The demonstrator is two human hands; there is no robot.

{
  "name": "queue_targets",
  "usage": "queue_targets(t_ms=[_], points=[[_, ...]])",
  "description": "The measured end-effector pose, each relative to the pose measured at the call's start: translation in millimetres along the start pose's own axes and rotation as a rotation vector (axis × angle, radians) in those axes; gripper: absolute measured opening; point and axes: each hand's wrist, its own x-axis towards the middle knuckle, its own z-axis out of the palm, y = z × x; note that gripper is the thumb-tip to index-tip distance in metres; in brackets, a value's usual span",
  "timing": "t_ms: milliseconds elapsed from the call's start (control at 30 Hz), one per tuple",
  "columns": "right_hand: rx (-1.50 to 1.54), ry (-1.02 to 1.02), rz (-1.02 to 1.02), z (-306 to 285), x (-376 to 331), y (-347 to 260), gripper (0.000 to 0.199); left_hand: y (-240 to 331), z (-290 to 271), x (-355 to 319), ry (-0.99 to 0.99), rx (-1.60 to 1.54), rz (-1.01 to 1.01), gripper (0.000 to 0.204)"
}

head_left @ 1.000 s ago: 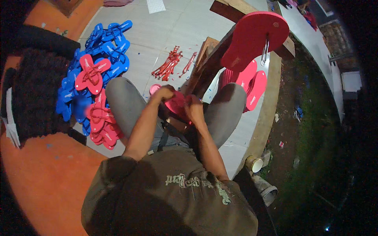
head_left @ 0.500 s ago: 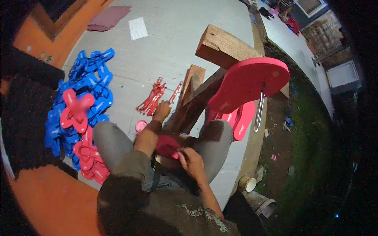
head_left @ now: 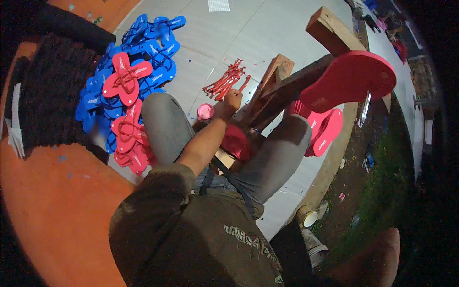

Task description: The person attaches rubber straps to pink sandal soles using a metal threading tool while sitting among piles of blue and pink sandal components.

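Beside a bunch of red sandal straps (head_left: 224, 82) on the floor, my left hand (head_left: 233, 98) is closed on the lower end of a single red strap (head_left: 245, 82). A dark red sole (head_left: 235, 142) lies between my thighs, partly shaded. In front of my right knee, a large pink sole (head_left: 351, 79) is fixed on a wooden stand (head_left: 334, 31), with a shiny metal rod (head_left: 366, 110) hanging beneath it. My right hand is out of view; only a blurred bare part of that arm shows at the lower right.
Blue flip-flops (head_left: 103, 83) are heaped at the left, with pink flip-flops (head_left: 126, 79) on and beside them. A small pink tub (head_left: 205, 111) stands near my left knee. More pink soles (head_left: 327, 134) lie beyond my right knee. Two containers (head_left: 307, 216) stand by the floor's right edge.
My right hand has left the sole in my lap and gone out of view. My left hand has closed at the single strap. The whole view has shifted with my head.
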Motion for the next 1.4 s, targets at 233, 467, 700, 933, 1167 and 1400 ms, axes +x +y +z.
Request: queue_targets(t_ms=[233,467,700,933,1167,1400], points=[[0.005,-0.001,-0.013,-15,-11,-16,0.015,-21,-30,0,0.129,0.004,0.378,0.022],[-0.065,0.043,-0.009,-30,-20,-22,0.016,-38,-8,3,0.063,-0.18,0.153,0.019],[-0.107,0.079,0.014,-35,-24,-20,0.017,-34,-18,-3,0.084,-0.091,0.268,0.018],[-0.149,0.118,0.027,-42,-28,-27,0.019,-28,-20,-7,0.083,-0.164,0.366,0.023],[-0.152,0.131,0.02,-47,-28,-28,0.021,-25,-20,-12,0.02,-0.171,0.104,0.014],[-0.195,0.132,-0.002,-52,-21,-31,0.022,-38,-20,-11,0.176,0.354,0.645,0.003]])
